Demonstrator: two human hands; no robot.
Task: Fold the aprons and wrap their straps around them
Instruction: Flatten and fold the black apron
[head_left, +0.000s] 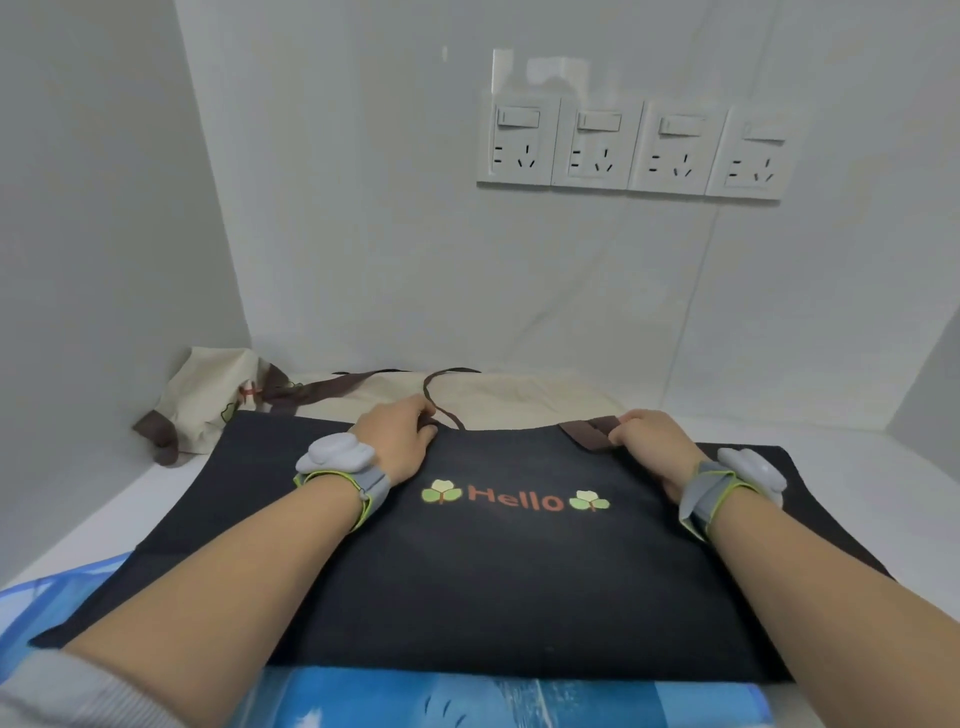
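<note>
Head view: a white wall (363, 208) fills the upper half, meeting a side wall at the left in a corner. A white tabletop (831, 436) runs below it. Spread flat on the tabletop, nearest the viewer, lies a dark navy apron (493, 587), printed with "Hello" in orange between two green leaf motifs; its near edge overlaps a blue patterned cloth (519, 701). Behind it, against the wall, lies a cream apron (519, 397), with another crumpled cream apron (208, 395) with brown trim in the left corner. A row of four white wall sockets (631, 150) sits upper right. The left hand (397, 434) rests at the dark apron's top edge, its fingers (423, 434) curled round a thin brown strap (436, 389) that loops back over the cream apron. The right hand (652, 441) grips the wide brown strap (589, 431) at the apron's top right, fingers clamped on it. Each wrist carries a grey band with a sensor, the left wristband (337, 462) and the right wristband (732, 483).
</note>
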